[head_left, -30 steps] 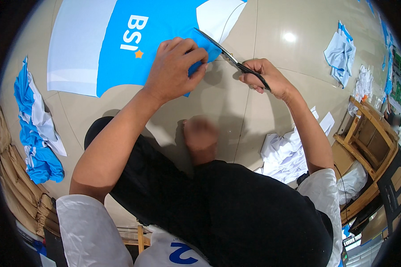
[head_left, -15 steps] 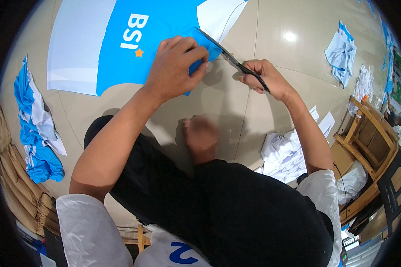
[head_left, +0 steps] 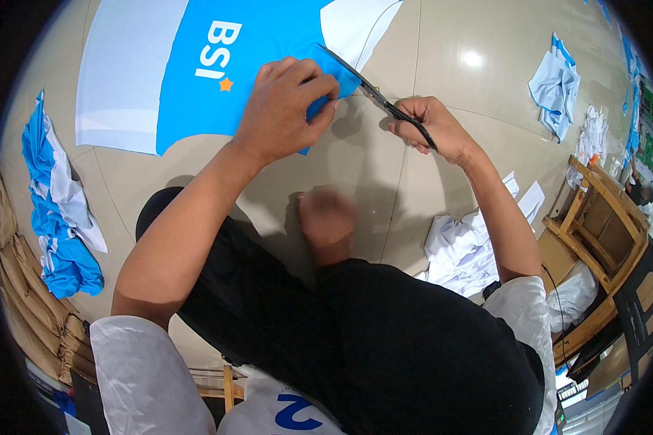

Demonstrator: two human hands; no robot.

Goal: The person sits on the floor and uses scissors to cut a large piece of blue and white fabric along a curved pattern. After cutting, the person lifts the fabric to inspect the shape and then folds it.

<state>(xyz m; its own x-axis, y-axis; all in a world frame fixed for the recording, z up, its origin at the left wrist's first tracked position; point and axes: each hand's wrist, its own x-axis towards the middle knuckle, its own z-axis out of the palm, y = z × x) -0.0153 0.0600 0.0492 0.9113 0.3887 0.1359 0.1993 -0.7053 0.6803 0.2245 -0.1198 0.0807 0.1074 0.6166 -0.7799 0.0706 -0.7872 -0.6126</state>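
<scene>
A blue and white cut fabric piece point(head_left: 196, 109) with white print and an orange star lies flat on the tiled floor ahead of me. My left hand point(head_left: 284, 112) pinches its blue edge on the right, the thumb drawn toward the fingers. In my right hand point(head_left: 435, 129) is a pair of black scissors point(head_left: 393, 109), held by the handles. Their blades point up and left across the blue edge, beside a white portion point(head_left: 355, 29) of the cloth that carries a curved line. Part of the edge is hidden under my left hand.
Heaped white fabric point(head_left: 461, 246) lies by my right forearm. A blue and white cloth bundle point(head_left: 54, 210) lies at far left, near brown wrapped stacks point(head_left: 36, 297). At right are another cloth piece point(head_left: 555, 87) and a wooden frame point(head_left: 595, 225).
Almost nothing differs. Both hands and the scissors hold practically the same place at the fabric edge.
</scene>
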